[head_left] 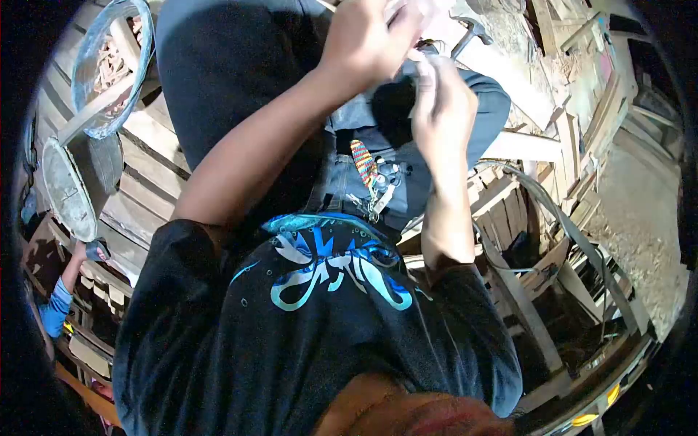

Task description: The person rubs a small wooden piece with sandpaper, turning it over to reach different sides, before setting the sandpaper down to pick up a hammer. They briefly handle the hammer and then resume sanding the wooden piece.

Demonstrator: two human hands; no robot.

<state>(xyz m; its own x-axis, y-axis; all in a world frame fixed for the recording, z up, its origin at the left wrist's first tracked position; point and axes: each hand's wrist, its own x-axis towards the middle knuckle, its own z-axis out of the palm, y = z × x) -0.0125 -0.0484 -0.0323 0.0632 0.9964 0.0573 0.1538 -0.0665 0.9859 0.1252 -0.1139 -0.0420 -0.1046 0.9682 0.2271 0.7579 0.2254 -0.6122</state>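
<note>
a person in a dark t-shirt (305,349) and dark trousers (225,94) sits with both arms reaching out over the lap. the step in hand looks like fine fingertip work — the hands are close together, and the next move probably calls for a steady pinch and a good sight of the fingertips. the left hand (363,43) has bent, blurred fingers; the right hand (445,112) has thumb and fingers drawn together just beside it. whether either one grasps anything, cannot tell; any piece being worked would have to be between those fingertips, near the top edge of the view.

on the left runs a slatted wooden deck (138,207); on the right stands a rough wooden frame (531,323) with gaps in it.

a round tub (83,73) with a bluish wall holds short wood pieces (109,62), loosely heaped, and a longer stick (102,105) lies across its rim — how deep the heap goes is hidden. near it is a grey disc-like object (69,189), tilted.

another person's blue sleeve (57,309) shows at the far left.

what looks like a hammer (472,35) lies just beyond the right hand. smallest, a multicoloured key fob (363,163) with keys rests at the waist.
</note>
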